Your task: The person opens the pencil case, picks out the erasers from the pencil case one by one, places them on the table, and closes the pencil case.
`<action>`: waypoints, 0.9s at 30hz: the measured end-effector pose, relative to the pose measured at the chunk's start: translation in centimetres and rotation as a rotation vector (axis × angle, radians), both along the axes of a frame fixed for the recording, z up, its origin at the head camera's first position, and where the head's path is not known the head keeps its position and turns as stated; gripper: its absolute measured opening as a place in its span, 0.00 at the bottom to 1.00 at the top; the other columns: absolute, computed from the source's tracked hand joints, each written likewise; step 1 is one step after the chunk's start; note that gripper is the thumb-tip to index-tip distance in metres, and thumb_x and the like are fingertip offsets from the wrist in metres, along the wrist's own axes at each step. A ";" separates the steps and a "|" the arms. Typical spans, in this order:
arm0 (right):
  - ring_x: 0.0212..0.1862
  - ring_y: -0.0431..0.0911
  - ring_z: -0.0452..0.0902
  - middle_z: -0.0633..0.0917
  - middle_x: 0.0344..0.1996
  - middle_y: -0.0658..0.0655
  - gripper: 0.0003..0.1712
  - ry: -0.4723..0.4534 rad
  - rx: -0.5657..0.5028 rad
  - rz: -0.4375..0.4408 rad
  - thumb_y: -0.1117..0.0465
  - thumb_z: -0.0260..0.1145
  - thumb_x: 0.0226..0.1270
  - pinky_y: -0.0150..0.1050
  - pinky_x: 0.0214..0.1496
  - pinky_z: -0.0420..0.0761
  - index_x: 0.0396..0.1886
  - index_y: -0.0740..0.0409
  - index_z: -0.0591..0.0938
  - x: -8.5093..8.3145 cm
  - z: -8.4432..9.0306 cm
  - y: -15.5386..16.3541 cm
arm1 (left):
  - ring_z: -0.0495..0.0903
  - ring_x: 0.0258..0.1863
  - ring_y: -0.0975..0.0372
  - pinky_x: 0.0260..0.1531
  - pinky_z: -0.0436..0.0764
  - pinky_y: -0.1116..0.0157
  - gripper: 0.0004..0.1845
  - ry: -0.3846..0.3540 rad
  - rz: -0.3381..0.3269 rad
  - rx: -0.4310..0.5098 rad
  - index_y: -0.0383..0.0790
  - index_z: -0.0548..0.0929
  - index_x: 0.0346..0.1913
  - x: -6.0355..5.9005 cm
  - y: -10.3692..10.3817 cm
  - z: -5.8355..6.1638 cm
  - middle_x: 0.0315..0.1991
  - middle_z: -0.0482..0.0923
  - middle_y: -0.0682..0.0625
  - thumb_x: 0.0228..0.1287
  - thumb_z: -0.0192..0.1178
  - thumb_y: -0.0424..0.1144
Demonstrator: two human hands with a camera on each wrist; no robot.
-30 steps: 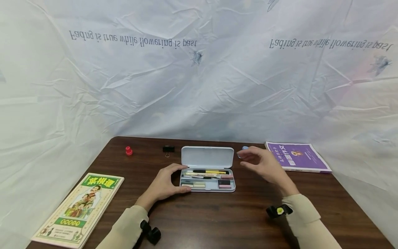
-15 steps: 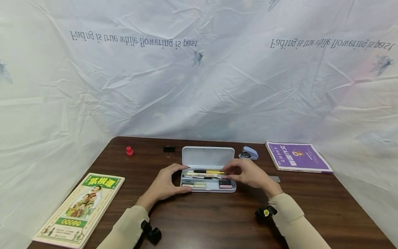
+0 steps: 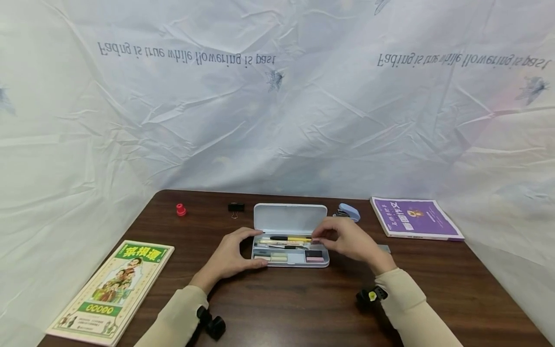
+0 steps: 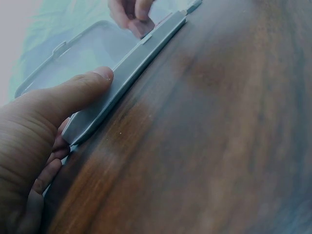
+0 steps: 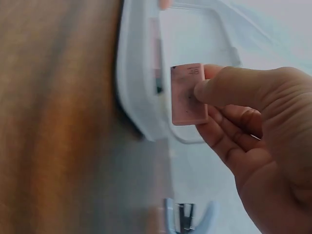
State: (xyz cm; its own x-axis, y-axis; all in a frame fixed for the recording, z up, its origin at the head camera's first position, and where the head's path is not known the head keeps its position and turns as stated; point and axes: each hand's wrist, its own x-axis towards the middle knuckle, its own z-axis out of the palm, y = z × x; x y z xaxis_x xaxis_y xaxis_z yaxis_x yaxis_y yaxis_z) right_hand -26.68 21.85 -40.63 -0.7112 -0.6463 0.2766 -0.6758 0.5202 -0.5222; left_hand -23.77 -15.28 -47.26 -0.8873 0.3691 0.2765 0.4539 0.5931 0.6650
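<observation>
A light grey pencil case (image 3: 289, 218) lies open on the table, its lid tipped back. At its left end my left hand (image 3: 230, 253) holds it, the thumb on the front wall and the fingers round the far side. My right hand (image 3: 349, 238) is over the case's right end, pinching a pink eraser (image 5: 183, 105) between thumb and fingers. In the case lie a yellow-and-black pen (image 3: 290, 239), other pens, pale erasers (image 3: 278, 258) and a black-and-pink eraser (image 3: 314, 256). The left wrist view shows the case's front wall (image 4: 134, 63) under the left thumb.
A blue stapler (image 3: 349, 212) is behind the right hand. A small grey flat piece (image 3: 384, 248) shows beside the right wrist. Further out are a purple book (image 3: 416, 218), a green-and-cream book (image 3: 112, 291), a black binder clip (image 3: 236, 207) and a red knob-like piece (image 3: 180, 209).
My right hand has come left and down from beside the stapler to the case. It has taken hold of the pink eraser that lay inside. The left hand has stayed in place.
</observation>
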 end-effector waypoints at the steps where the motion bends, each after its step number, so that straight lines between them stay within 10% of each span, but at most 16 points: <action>1: 0.46 0.39 0.87 0.91 0.44 0.44 0.13 0.004 -0.023 -0.008 0.72 0.79 0.72 0.39 0.48 0.90 0.49 0.51 0.95 0.0 0.4 0.2 | 0.80 0.73 0.50 0.72 0.78 0.41 0.44 0.001 0.000 0.001 0.49 0.84 0.75 0.0 0.0 0.0 0.71 0.83 0.50 0.57 0.86 0.61; 17: 0.45 0.38 0.87 0.92 0.43 0.49 0.22 0.184 -0.135 -0.197 0.79 0.77 0.68 0.28 0.49 0.85 0.49 0.47 0.94 1.7 3.6 8.3 | 0.79 0.74 0.51 0.74 0.77 0.42 0.45 -0.003 -0.003 0.009 0.51 0.84 0.75 0.0 -0.2 -0.1 0.72 0.82 0.52 0.55 0.86 0.62; 27: 0.43 0.39 0.89 0.93 0.41 0.47 0.25 0.202 -0.113 -0.208 0.83 0.79 0.60 0.22 0.49 0.84 0.47 0.51 0.93 4.2 1.7 12.5 | 0.80 0.73 0.52 0.74 0.78 0.42 0.45 0.006 -0.006 0.008 0.51 0.85 0.74 -0.1 -0.2 -0.2 0.70 0.83 0.52 0.55 0.86 0.62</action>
